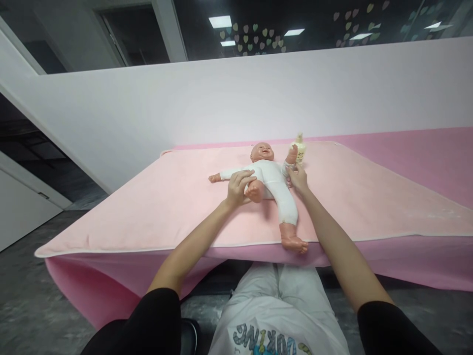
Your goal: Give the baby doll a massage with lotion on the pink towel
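Observation:
A baby doll [272, 178] in a white cloth suit lies on its back on the table, head toward the wall. Its leg on my left side is bent up, with the bare foot toward me; the other leg lies straight, its foot over the table's front edge. My left hand [238, 187] is closed around the bent leg, fingers over the top. At the doll's other side, my right hand [298, 179] grips its raised arm near the wrist, though the fingertips are partly hidden. A pale yellow pump bottle [301, 150] stands just behind that raised arm.
A light pink blanket [166, 207] covers the tabletop over a darker pink cloth [436, 158] that hangs down in front. Behind the table rises a white wall [295, 93] with dark glass above it. My lap is against the front edge.

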A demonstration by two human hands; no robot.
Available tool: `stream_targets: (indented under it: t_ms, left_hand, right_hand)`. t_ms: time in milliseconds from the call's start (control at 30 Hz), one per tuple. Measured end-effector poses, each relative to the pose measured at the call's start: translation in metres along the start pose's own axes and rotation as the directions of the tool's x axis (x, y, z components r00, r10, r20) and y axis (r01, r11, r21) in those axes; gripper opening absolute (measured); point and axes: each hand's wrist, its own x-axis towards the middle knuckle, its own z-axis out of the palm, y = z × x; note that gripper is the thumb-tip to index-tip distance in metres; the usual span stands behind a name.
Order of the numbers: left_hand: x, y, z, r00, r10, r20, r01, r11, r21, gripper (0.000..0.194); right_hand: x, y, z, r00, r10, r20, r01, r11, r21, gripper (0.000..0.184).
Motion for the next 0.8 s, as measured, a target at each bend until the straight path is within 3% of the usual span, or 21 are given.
stream_targets:
  t_ms: [167, 267, 333, 400, 467, 533, 567, 600, 667, 733, 800]
  left_hand:
    - [-0.005, 0.005, 0.004, 0.994, 0.094, -0.056, -0.091, 0.994, 0.054, 0.048]
    - [-0.005, 0.013, 0.005, 0.984, 0.167, -0.056, -0.166, 0.986, 0.025, 0.049]
    - [-0.004, 0.019, 0.003, 0.973, 0.231, 0.012, -0.23, 0.973, -0.029, 0.049]
    - [-0.003, 0.025, 0.002, 0.934, 0.334, 0.13, -0.323, 0.941, -0.1, 0.05]
    - [-0.001, 0.028, 0.0, 0.86, 0.458, 0.224, -0.425, 0.887, -0.181, 0.052]
    - [0.001, 0.028, 0.0, 0.794, 0.553, 0.255, -0.506, 0.832, -0.229, 0.052]
    - [0.001, 0.027, -0.001, 0.782, 0.57, 0.252, -0.527, 0.821, -0.22, 0.05]
    - [0.001, 0.024, -0.002, 0.79, 0.565, 0.238, -0.534, 0.825, -0.186, 0.046]
    - [0.002, 0.016, -0.004, 0.849, 0.495, 0.186, -0.49, 0.868, -0.074, 0.039]
    - [0.003, 0.007, -0.007, 0.927, 0.362, 0.099, -0.368, 0.929, 0.042, 0.037]
    - [0.005, -0.002, -0.01, 0.972, 0.234, 0.0, -0.233, 0.966, 0.114, 0.039]
  right_hand:
    - [0.002, -0.005, -0.004, 0.983, 0.174, -0.057, -0.168, 0.982, 0.088, 0.032]
    - [0.008, -0.004, -0.01, 0.938, 0.335, -0.085, -0.307, 0.922, 0.235, 0.033]
    - [0.014, -0.002, -0.014, 0.896, 0.435, -0.094, -0.382, 0.86, 0.339, 0.027]
    - [0.02, 0.0, -0.018, 0.868, 0.49, -0.08, -0.417, 0.807, 0.417, 0.02]
    - [0.024, 0.001, -0.021, 0.855, 0.515, -0.058, -0.424, 0.76, 0.493, 0.019]
    - [0.024, 0.002, -0.021, 0.836, 0.545, -0.061, -0.421, 0.709, 0.565, 0.017]
    - [0.024, 0.002, -0.021, 0.827, 0.557, -0.082, -0.414, 0.7, 0.582, 0.016]
    - [0.022, 0.002, -0.019, 0.819, 0.562, -0.12, -0.404, 0.712, 0.574, 0.017]
    - [0.019, 0.001, -0.016, 0.826, 0.514, -0.231, -0.361, 0.798, 0.482, 0.024]
    - [0.015, 0.001, -0.014, 0.869, 0.368, -0.329, -0.264, 0.91, 0.32, 0.029]
    - [0.013, 0.001, -0.012, 0.902, 0.199, -0.382, -0.142, 0.975, 0.173, 0.029]
